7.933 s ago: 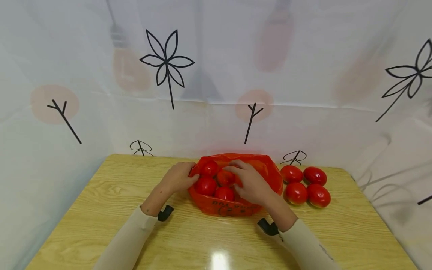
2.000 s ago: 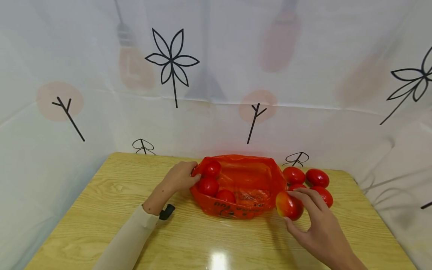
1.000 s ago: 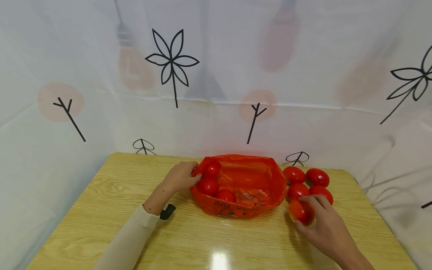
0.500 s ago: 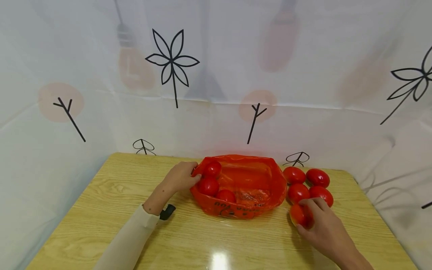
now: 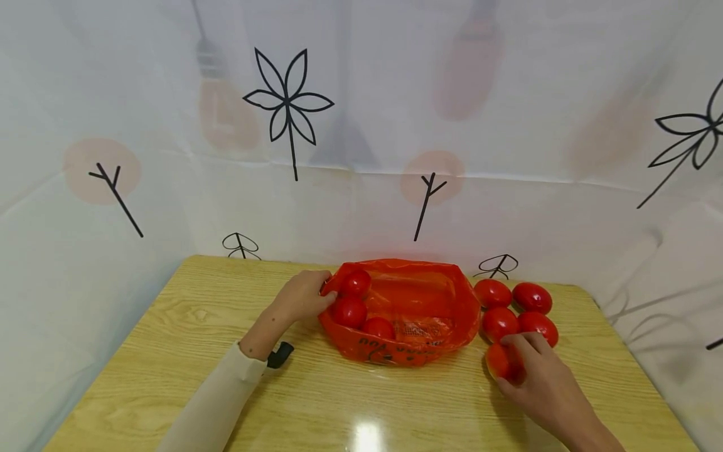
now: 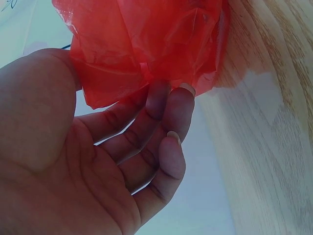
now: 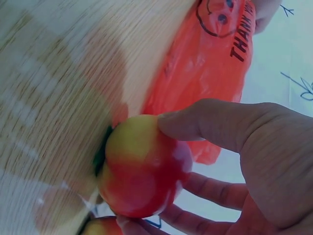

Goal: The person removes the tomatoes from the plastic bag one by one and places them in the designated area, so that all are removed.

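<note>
My left hand (image 5: 303,296) pinches the left edge of a red plastic bag (image 5: 412,295), its mouth spread wide. In the left wrist view the thumb and curled fingers hold the bag's thin film. Three shiny red fruits (image 5: 348,312) lie inside at the bag's left end. To the right of the bag, my right hand (image 5: 545,386) grips a glossy, rounded red-and-yellow fruit (image 7: 144,166) between thumb and fingers, low at the table. Something dark green shows beneath that fruit in the right wrist view. The held fruit sits at the near side of several red fruits (image 5: 499,324) grouped on the table.
The wooden table (image 5: 316,408) carries everything. Behind it hangs a pale curtain (image 5: 361,207) printed with plants and lamps. A black strap end (image 5: 279,356) shows under the left wrist.
My right hand has taken a fruit out of the bag, carried it right and lowered it beside the group on the table. The left hand stays at the bag's edge.
</note>
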`<state>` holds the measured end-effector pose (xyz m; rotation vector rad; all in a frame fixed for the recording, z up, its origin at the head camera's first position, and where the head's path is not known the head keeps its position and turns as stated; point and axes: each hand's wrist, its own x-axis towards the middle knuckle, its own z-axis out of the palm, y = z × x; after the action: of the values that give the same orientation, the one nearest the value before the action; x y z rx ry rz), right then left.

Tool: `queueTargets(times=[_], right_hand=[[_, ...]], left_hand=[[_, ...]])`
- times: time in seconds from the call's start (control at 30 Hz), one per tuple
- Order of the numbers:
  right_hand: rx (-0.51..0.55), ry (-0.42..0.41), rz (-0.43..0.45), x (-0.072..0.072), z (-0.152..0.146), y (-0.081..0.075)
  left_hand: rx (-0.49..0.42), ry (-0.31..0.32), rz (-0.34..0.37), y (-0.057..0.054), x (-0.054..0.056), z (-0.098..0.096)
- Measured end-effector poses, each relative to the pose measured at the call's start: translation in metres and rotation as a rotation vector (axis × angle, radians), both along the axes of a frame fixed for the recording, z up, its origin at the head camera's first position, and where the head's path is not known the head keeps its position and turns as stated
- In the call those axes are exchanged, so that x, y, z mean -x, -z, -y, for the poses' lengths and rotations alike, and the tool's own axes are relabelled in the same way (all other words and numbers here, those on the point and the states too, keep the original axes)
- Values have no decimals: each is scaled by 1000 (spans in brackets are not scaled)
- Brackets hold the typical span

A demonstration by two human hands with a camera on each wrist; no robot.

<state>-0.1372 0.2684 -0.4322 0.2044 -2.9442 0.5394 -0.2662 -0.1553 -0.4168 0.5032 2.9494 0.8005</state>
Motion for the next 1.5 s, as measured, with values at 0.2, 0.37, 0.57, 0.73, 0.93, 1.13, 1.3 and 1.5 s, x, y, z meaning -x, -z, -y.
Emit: queueTargets(times=[0.2,0.37,0.57,0.73,0.93,1.13,1.3,1.5], right_hand=[[-2,-1,-1,-1,1,0],[-6,16,32,0,3,-4],[-5,5,-13,2,6,-12],[17,-13,-62,2,9,-17],[34,-21,-82,1,18,-23],[56,-91,-153,2,31,-27],[68,-147,-229,2,40,-28],[110,-189,-236,2,51,-30]], left_hand=[[-1,0,2,0,0,-1],[1,1,0,1,0,-1],[0,2,-3,1,0,-1],[4,0,-2,2,0,-1],[6,0,1,2,1,-1],[10,-4,-1,3,2,-1],[19,-9,0,4,2,-1],[24,-8,1,4,2,-2]])
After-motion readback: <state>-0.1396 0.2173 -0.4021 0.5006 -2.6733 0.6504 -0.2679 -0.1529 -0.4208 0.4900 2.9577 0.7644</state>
